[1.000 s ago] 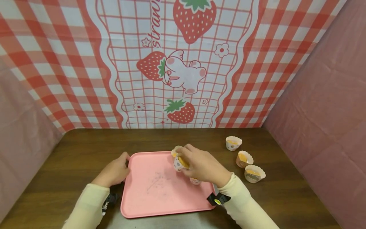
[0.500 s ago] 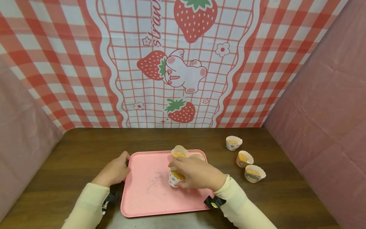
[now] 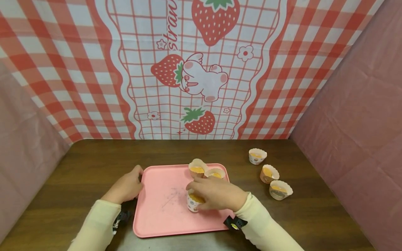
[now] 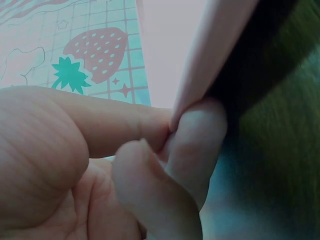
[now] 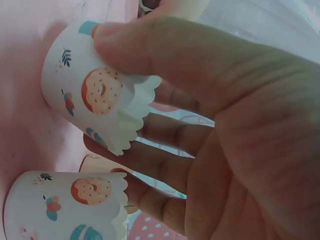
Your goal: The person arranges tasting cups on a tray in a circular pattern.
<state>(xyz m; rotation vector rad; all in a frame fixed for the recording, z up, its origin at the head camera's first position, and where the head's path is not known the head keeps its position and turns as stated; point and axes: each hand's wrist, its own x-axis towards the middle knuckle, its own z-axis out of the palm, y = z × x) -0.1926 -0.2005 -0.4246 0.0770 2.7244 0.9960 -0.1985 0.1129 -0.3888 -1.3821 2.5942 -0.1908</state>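
A pink tray lies on the table, and my left hand pinches its left edge. In the left wrist view thumb and finger close on the tray rim. My right hand holds a white printed paper baking cup with yellow filling low over the tray, right of its middle. Seen from the right wrist, my thumb presses one side of this paper baking cup, with fingers on its far side. Two more filled cups, a brown one and a pale one, stand at the tray's back right.
To the right on the wooden table stand three filled baking cups: a far one, a brown one and a grey-printed one. A strawberry-printed cloth hangs behind, with pink cloth along the right side.
My right hand has brought the baking cup toward the front of the tray, uncovering the two cups at the back right. My left hand keeps its hold on the tray edge.
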